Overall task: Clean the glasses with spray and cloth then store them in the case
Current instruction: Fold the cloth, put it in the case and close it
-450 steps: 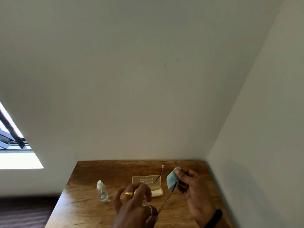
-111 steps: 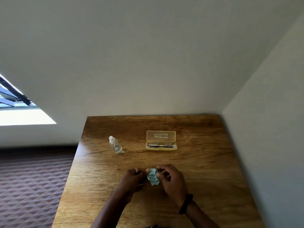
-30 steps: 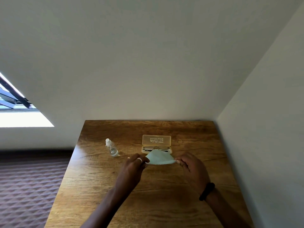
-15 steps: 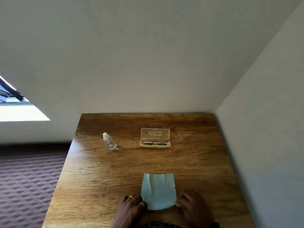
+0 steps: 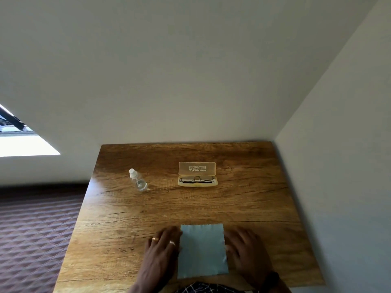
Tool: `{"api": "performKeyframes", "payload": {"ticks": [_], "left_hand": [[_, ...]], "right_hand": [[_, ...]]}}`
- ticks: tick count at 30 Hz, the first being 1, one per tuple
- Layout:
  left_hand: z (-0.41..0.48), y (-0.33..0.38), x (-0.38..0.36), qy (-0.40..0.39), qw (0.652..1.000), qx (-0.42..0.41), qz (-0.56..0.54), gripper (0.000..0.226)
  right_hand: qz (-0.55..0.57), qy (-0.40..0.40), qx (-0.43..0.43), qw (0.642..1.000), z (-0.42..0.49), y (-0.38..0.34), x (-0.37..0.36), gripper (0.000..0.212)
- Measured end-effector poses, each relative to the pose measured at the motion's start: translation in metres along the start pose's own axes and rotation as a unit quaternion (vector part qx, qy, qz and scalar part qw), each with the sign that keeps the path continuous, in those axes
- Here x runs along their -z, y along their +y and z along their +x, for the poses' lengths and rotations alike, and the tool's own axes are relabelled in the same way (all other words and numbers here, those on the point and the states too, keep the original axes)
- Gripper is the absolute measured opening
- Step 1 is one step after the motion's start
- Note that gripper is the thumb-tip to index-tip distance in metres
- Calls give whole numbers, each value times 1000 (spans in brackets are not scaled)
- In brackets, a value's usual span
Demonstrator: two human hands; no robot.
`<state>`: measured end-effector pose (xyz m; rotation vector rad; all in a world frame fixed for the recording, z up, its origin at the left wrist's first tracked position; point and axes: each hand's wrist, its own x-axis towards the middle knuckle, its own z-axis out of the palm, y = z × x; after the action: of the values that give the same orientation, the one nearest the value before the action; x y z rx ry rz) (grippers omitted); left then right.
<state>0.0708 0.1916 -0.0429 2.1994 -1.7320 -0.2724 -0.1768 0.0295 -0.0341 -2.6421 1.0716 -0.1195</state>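
A pale blue cloth [image 5: 202,250] lies spread flat near the front edge of the wooden table [image 5: 254,208]. My left hand [image 5: 161,253] rests flat at the cloth's left edge, fingers straight. My right hand [image 5: 247,251] lies flat at its right edge. Further back, the yellow glasses case [image 5: 197,174] stands with its lid up, and the folded glasses [image 5: 197,179] lie inside it. To the left of the case stands a small clear spray bottle [image 5: 138,180].
Grey walls close off the table at the back and along the right side. Left of the table lies a dark quilted surface [image 5: 36,235]. A bright window [image 5: 19,138] is at the far left.
Half a second ago my hands pinched the cloth's near corners; now they lie flat further up along its sides. One second ago the cloth was held stretched in the air.
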Motion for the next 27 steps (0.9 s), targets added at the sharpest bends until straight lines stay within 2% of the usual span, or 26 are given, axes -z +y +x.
{"api": "performKeyframes", "payload": {"ticks": [1,4,8,14,18,20,24,27], "left_hand": [[9,-2,0,-38,999,17,14,50],[30,-14,-8,-130,989,1,63,80],[43,-21,-8,-192,977,0,98,80],[48,-31,-8,-159,983,19,94,64],[57,-32,-7,-125,990,56,17,68],[62,-30,-3,-119,991,65,13,68],[66,-33,5,-81,996,42,6,49],[72,-36,6,-32,999,27,-18,33]], "right_hand": [[-13,-18,-17,1000,7,0,-2,48],[-65,-97,-24,993,23,-4,-14,68],[-87,-108,-31,990,34,-2,-20,74],[-64,-93,-56,992,50,3,-13,67],[-48,-116,-64,990,58,5,-11,67],[-18,-99,-75,992,60,3,-9,64],[80,32,-144,986,75,5,-3,40],[81,32,-140,986,90,8,0,22]]}}
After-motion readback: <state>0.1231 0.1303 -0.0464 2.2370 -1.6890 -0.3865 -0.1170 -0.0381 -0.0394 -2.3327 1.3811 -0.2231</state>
